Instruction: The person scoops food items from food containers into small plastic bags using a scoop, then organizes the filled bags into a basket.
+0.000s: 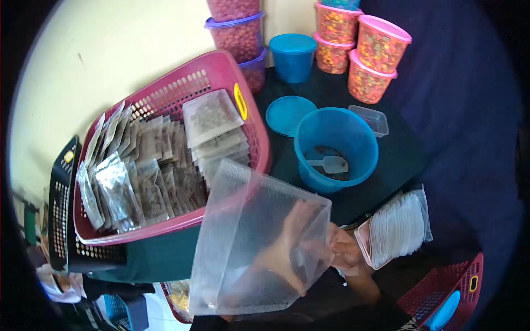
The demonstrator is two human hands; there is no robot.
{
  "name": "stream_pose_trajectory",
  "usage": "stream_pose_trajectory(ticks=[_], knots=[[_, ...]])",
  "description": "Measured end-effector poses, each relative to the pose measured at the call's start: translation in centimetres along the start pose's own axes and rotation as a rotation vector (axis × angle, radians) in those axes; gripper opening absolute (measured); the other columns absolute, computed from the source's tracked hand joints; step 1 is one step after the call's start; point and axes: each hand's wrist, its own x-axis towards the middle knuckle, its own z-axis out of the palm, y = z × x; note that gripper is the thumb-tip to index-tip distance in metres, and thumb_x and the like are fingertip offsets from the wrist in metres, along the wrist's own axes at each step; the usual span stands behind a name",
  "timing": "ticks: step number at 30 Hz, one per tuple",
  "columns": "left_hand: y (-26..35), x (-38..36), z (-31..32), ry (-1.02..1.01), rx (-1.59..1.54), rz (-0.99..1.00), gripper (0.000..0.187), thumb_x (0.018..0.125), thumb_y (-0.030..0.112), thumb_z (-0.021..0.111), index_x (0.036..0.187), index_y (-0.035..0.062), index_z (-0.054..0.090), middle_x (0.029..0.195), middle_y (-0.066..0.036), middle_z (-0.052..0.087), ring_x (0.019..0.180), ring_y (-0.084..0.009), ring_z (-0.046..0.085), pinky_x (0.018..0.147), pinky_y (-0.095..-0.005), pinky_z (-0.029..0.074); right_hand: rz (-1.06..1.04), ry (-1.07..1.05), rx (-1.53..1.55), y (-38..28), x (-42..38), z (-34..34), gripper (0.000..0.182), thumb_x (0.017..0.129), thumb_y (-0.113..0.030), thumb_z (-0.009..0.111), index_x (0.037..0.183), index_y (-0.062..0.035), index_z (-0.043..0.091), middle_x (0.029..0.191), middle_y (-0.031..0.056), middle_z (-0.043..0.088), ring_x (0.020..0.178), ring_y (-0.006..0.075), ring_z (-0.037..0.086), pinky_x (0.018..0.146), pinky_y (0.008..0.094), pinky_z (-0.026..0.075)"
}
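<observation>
A large clear plastic bag [243,220] is held up in front of me, over the table's front edge. My right hand [346,251] is closed on its right edge, fingers pinched together. Through the cloudy film I see my left hand [301,231] behind the bag's right part, apparently gripping it; the plastic blurs its fingers. Just right of my right hand is a stack of empty clear pouches [395,229]. Behind the bag stands an open blue tub [337,149], with a white scoop [331,163] and some dark bits at its bottom.
A maroon basket [262,132] holds rows of filled pouches [149,182]. Near the tub lie a blue lid [291,116] and a clear tray [371,120]. Stacked tubs [381,44] and a lidded blue tub [292,58] stand behind. Another maroon basket [469,287] is low right.
</observation>
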Motion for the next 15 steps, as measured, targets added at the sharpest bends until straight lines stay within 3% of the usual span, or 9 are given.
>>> stream_pose_trajectory(ticks=[1,3,4,5,8,9,12,13,15], knots=[[0.3,0.8,0.4,0.176,-0.145,-0.086,0.142,0.029,0.044,0.083,0.129,0.0072,-0.011,0.133,-0.026,0.006,0.124,-0.0366,0.008,0.099,-0.0469,0.012,-0.02,0.006,0.0,0.5,-0.2,-0.4,0.013,0.079,-0.004,0.05,0.09,-0.0043,0.043,0.107,0.0294,0.046,0.096,0.0229,0.05,0.078,0.0323,0.038],[0.9,2.2,1.2,0.537,-0.423,-0.261,0.147,0.024,0.043,0.084,0.129,0.0106,-0.015,0.132,-0.028,0.006,0.123,-0.0395,0.009,0.098,-0.0495,0.012,0.047,0.007,0.167,0.9,-0.1,0.0,0.047,0.072,-0.004,0.056,0.113,0.0025,0.034,0.106,0.0154,0.046,0.102,0.0262,0.046,0.087,0.0408,0.037],[1.0,2.7,1.5,0.723,-0.557,-0.348,0.15,0.022,0.042,0.084,0.128,0.0123,-0.017,0.131,-0.029,0.006,0.123,-0.041,0.009,0.098,-0.0508,0.013,0.048,0.107,0.03,0.7,-0.1,1.0,0.009,0.082,-0.007,0.048,0.09,-0.0048,0.044,0.109,0.0299,0.044,0.078,0.0131,0.05,0.071,0.0264,0.039],[0.6,2.3,1.3,0.713,-0.552,-0.353,0.15,0.022,0.042,0.084,0.128,0.0123,-0.017,0.131,-0.029,0.006,0.123,-0.041,0.009,0.098,-0.0508,0.013,0.036,0.106,0.031,0.4,0.1,1.0,0.009,0.082,-0.007,0.048,0.09,-0.0048,0.044,0.109,0.0299,0.044,0.078,0.0131,0.05,0.071,0.0264,0.039],[-0.8,-0.7,0.0,0.039,0.158,0.274,0.154,0.019,0.043,0.084,0.126,0.0158,-0.024,0.128,-0.031,0.015,0.119,-0.0432,0.019,0.099,-0.0448,0.014,0.115,-0.102,0.031,-0.4,0.3,0.6,0.009,0.082,-0.009,0.048,0.09,-0.0059,0.045,0.111,0.0281,0.044,0.063,0.0041,0.041,0.064,0.0199,0.036],[-0.8,-0.6,-0.2,0.033,0.156,0.274,0.154,0.019,0.043,0.084,0.126,0.0158,-0.024,0.128,-0.031,0.015,0.119,-0.0432,0.019,0.099,-0.0448,0.014,0.108,-0.1,0.029,-0.5,0.5,0.4,0.009,0.082,-0.009,0.048,0.09,-0.0059,0.045,0.111,0.0281,0.044,0.063,0.0041,0.041,0.064,0.0199,0.036],[-0.2,0.5,-0.4,0.088,0.414,0.424,0.061,0.075,0.032,0.058,0.119,-0.0005,0.033,0.115,-0.022,0.043,0.11,-0.0304,0.04,0.098,-0.0394,0.022,0.181,-0.164,-0.069,-1.9,1.2,1.2,0.011,0.084,-0.014,0.046,0.092,-0.0065,0.045,0.114,0.0238,0.045,0.063,0.0045,0.037,0.061,0.0191,0.034],[-1.0,0.3,-2.3,0.133,0.532,0.147,0.059,0.074,0.02,0.062,0.12,0.001,0.031,0.111,-0.021,0.045,0.109,-0.0278,0.042,0.096,-0.0398,0.025,0.186,-0.165,-0.076,-2.4,1.5,0.9,0.011,0.084,-0.014,0.046,0.092,-0.0065,0.045,0.114,0.0238,0.045,0.063,0.0045,0.037,0.061,0.0191,0.034],[-5.0,-1.4,-2.4,0.374,0.23,0.152,0.019,0.083,0.01,0.047,0.099,-0.0001,0.051,0.1,-0.015,0.053,0.099,-0.0186,0.05,0.095,-0.0357,0.027,0.204,-0.194,-0.298,-3.2,2.1,0.3,0.021,0.081,-0.016,0.049,0.095,-0.0012,0.044,0.087,0.0107,0.054,0.065,0.0099,0.047,0.064,0.0234,0.037]])
